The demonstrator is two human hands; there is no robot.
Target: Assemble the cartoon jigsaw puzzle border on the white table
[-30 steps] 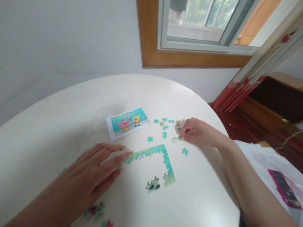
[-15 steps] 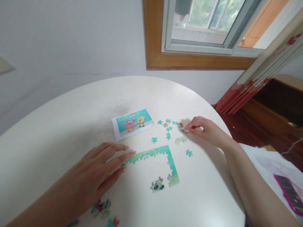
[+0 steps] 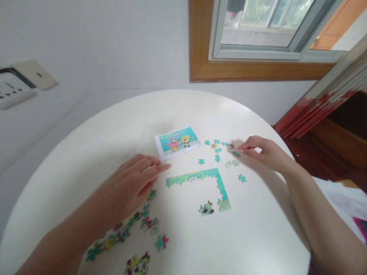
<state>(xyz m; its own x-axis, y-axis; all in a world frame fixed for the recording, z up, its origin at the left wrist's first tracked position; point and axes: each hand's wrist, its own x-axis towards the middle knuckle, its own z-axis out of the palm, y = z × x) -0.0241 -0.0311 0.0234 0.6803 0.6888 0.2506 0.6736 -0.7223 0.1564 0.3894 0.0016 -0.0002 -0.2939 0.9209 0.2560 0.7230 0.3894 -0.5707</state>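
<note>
The partly joined jigsaw puzzle (image 3: 191, 178) lies on the white table, its top edge and right side linked in teal and pale green. My left hand (image 3: 137, 173) is left of its top corner, fingers stretched out and holding nothing. Beneath and below that hand lie loose mixed-colour pieces (image 3: 123, 233). At the right, my right hand (image 3: 259, 148) pinches at a small teal puzzle piece (image 3: 236, 154) with thumb and forefinger. Close to it are several loose teal pieces (image 3: 217, 157) and pale pieces (image 3: 232, 163). A small joined cluster (image 3: 207, 208) sits inside the frame's lower area.
Behind the puzzle lies a picture card (image 3: 179, 143) with cartoon figures. The round table (image 3: 183, 110) meets a wall with a socket (image 3: 17, 86) and a window (image 3: 258, 34). A red and white curtain (image 3: 318, 107) hangs at the right.
My left hand has drawn back from the puzzle's top edge, uncovering its left corner and more loose pieces. My right hand stays at the teal piece. The view has shifted left.
</note>
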